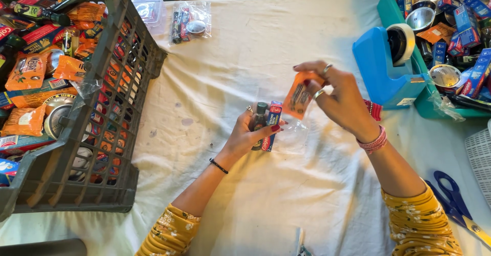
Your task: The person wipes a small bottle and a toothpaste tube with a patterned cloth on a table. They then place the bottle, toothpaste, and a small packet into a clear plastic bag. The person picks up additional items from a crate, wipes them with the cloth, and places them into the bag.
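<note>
Left hand: we see the left hand (pixel 249 132) low over the white cloth-covered table (pixel 286 194), forearm running up from the lower left, wrist bent back, a thin black band on it. Palm faces right, fingers curled.
Left grip: clenched around a small dark glass bottle with a dark cap (pixel 260 120) and a slim red-and-blue cardboard tube box (pixel 272 123), both held upright side by side, touching.
Right hand: the right hand (pixel 341 98) is raised above and to the right of the left, forearm coming in from the lower right, wrist cocked downward, pink bangles at the wrist, rings on two fingers.
Right grip: fingertips pinch the top edge of a flat orange foil sachet (pixel 298 98), which hangs tilted, its lower corner just beside the box.
Clear bag: a transparent plastic bag (pixel 292 133) lies under the held items; we cannot tell which hand holds it.
Left of us: a grey plastic lattice crate (pixel 102 133) heaped with orange sachets, tins and bottles.
Right of us: a blue tape dispenser (pixel 388 67) against a teal tray (pixel 394 10) of mixed goods; blue-handled scissors (pixel 452 194) near the right elbow.
Far edge: a filled clear packet (pixel 189 23) lying flat.
</note>
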